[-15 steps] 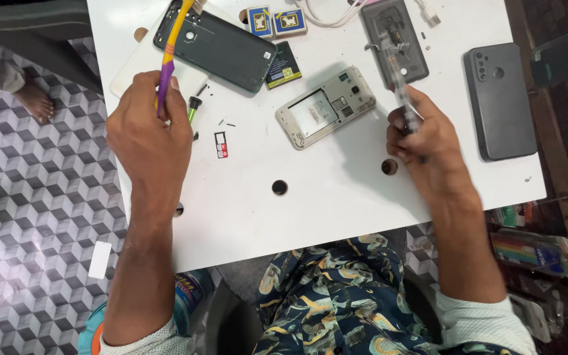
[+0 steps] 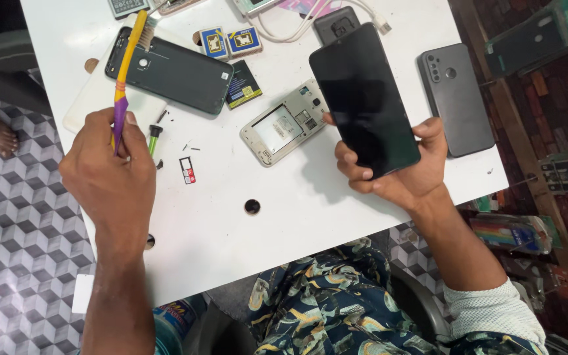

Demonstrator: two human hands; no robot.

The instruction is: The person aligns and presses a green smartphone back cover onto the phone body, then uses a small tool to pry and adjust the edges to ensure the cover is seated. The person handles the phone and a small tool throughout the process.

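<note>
Over the right side of the white table [image 2: 310, 236], the right hand [image 2: 399, 171] cradles a black phone [image 2: 366, 98] from beneath, screen up, fingers curled over its near edge and thumb along the right side. Held this way, tilted and above the table, the phone could slip off those fingertips, I think, and land on the opened silver phone body [image 2: 284, 125] lying just left of it with its insides bare.

To the left, the left hand [image 2: 110, 181] is closed around a yellow and purple toothbrush [image 2: 126, 72], whose bristled end reaches far over a dark green phone [image 2: 169, 69] lying back up. Loose screws and a small red and white tray [image 2: 187, 169] sit just beside that hand; a careless sweep of the wrist could scatter them.

Farther out lie two small blue and yellow boxes [image 2: 228, 41], a white cable [image 2: 363, 16], and a dark grey phone [image 2: 455, 98] at the right edge.
</note>
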